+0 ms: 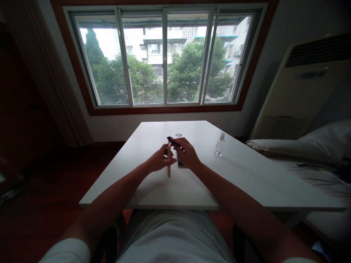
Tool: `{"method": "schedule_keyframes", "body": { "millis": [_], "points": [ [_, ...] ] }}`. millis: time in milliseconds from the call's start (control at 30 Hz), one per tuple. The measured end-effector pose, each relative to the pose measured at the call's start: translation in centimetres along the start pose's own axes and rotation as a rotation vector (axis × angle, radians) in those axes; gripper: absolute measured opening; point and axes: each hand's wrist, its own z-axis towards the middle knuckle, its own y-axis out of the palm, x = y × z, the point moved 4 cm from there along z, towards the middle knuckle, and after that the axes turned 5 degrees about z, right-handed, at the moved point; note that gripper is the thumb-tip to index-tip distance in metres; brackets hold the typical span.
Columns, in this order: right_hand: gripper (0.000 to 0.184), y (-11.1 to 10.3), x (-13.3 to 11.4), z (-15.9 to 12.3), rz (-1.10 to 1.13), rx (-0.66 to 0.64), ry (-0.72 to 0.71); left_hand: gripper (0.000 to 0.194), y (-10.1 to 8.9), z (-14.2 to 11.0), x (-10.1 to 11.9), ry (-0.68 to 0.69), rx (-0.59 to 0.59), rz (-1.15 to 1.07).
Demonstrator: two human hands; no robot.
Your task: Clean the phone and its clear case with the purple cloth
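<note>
Centre frame, we see left hand (159,159) gripping slab (169,167), right hand (188,154) pinching dark cloth (173,141); slab seems stiff, light: hold by edges.

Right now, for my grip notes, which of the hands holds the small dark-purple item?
The right hand grips the small dark-purple item; the left hand instead holds the slim pale upright slab.

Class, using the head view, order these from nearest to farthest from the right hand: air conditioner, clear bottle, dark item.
1. Dark item: held in the right hand.
2. Clear bottle: on the table, right of the hand.
3. Air conditioner: beyond the table, far right.
</note>
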Motion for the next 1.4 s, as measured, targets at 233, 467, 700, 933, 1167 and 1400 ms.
{"method": "schedule_keyframes", "body": {
  "millis": [233,467,700,933,1167,1400],
  "points": [
    [0.034,0.1,-0.1,-0.2,0.080,0.010,0.037,0.065,0.0,0.0,0.0,0.009,0.004,-0.005],
    [0.042,0.2,-2.0,-0.4,0.010,-0.033,-0.128,0.060,0.0,0.1,0.2,0.024,0.009,0.003],
    [0.035,0.1,-0.3,-0.2,-0.048,0.012,0.006,0.068,0.1,0.1,-0.2,-0.018,0.009,0.012],
    [0.037,0.2,-0.9,-0.4,-0.026,0.007,-0.036,0.063,0.1,0.0,-0.1,0.016,0.019,0.011],
    [0.035,0.2,-0.9,-0.3,-0.032,-0.015,-0.057,0.059,-0.1,0.1,-0.2,0.050,0.001,0.020],
    [0.035,-1.7,3.6,0.2,-0.009,0.182,0.201,0.072,0.0,0.1,-1.2,-0.003,-0.027,0.032]
  ]
}}
